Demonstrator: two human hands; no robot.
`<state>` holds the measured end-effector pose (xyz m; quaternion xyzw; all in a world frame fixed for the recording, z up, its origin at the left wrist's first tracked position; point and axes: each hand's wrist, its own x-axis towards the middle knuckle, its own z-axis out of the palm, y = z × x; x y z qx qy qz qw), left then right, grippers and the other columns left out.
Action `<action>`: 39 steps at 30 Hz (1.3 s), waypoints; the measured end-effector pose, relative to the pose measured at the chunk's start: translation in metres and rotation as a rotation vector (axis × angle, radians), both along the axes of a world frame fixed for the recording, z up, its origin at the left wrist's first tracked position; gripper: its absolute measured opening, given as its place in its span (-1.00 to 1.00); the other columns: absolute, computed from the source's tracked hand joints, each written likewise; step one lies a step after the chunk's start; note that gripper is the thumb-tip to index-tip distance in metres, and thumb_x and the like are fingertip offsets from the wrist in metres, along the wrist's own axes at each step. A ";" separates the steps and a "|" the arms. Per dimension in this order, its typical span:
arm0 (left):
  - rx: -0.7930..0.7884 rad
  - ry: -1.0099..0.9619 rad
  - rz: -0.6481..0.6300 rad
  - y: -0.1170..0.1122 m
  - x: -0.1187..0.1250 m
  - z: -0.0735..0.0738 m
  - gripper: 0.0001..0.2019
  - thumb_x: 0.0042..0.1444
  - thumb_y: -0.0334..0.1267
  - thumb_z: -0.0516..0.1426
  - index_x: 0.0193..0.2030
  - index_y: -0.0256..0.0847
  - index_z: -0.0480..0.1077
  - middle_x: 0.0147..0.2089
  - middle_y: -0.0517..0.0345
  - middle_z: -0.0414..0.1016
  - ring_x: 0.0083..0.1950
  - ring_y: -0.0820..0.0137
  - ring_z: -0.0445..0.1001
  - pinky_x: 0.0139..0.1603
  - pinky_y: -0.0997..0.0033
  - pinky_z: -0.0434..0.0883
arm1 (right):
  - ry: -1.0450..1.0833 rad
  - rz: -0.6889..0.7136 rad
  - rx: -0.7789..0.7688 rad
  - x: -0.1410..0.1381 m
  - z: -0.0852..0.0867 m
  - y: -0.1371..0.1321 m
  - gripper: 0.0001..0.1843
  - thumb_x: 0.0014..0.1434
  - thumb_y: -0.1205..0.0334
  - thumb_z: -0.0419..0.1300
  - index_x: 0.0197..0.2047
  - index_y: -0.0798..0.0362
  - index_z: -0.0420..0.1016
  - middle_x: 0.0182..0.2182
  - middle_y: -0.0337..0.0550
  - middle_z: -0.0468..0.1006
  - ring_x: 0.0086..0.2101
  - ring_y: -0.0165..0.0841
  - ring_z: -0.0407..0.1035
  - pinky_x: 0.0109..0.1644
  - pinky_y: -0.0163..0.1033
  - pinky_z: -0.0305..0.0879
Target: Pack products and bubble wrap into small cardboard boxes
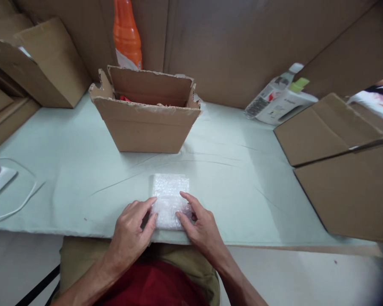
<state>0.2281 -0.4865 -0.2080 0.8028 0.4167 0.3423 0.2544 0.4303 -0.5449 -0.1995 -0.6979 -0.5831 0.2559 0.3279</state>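
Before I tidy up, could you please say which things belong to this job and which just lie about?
This job: bubble wrap, between left hand and right hand; perhaps the open box.
Apparently lying about: orange bottle, clear bottle, green-capped bottle, white device.

A clear bottle (269, 96) stands beside a green-capped white jug (286, 106).

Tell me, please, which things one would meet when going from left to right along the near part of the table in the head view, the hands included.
White device → left hand → bubble wrap → right hand → cardboard.
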 end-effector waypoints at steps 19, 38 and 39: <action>-0.097 0.069 -0.307 0.035 0.003 0.024 -0.64 0.29 -0.22 0.09 0.19 -0.20 0.38 0.12 -0.04 0.54 0.15 0.17 0.45 0.18 0.09 0.39 | -0.446 0.440 0.221 -0.002 0.016 -0.001 -0.71 0.35 0.40 0.08 0.08 0.05 0.47 0.05 0.01 0.58 0.03 -0.13 0.43 0.03 0.00 0.30; 0.005 0.120 -0.105 0.029 0.018 -0.005 -0.60 0.23 -0.30 0.12 0.21 -0.28 0.34 0.12 -0.15 0.46 0.14 0.07 0.40 0.16 -0.04 0.42 | -0.568 0.124 0.124 0.013 0.004 0.013 -0.64 0.27 0.13 0.21 0.07 0.13 0.45 0.18 0.22 0.44 0.09 0.05 0.36 0.08 0.11 0.32; 0.010 0.126 -0.105 0.028 0.018 -0.006 -0.58 0.22 -0.30 0.12 0.23 -0.28 0.32 0.14 -0.16 0.46 0.15 0.06 0.39 0.17 -0.07 0.40 | -0.544 0.140 0.125 0.014 0.002 0.012 -0.68 0.27 0.13 0.21 0.03 0.12 0.46 0.19 0.22 0.43 0.11 0.05 0.35 0.09 0.12 0.32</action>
